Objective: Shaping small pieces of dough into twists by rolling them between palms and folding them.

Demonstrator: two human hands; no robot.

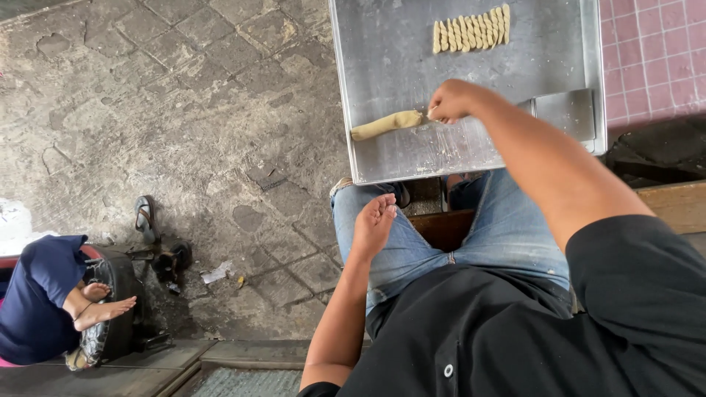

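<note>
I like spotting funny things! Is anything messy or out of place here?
Mostly tidy. The dough pieces sit in a neat row on the metal tray, and the right hand touches the dough roll. Only a scrap of litter lies on the cracked stone floor.

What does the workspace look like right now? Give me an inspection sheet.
Surface: metal tray, floured and smudged, set on the person's knees above a cracked stone floor.
Job's things: dough roll lying on the tray; row of cut dough sticks at the far edge; flat metal scraper at the tray's right side.
Clutter: sandal and small scraps on the floor.
Hands: right hand pinching the roll's right end; left hand open, resting on the jeans-clad thigh.
Cables: nothing seen.
Surroundings: pink tiles at right; another person's feet on a seat at lower left.
</note>
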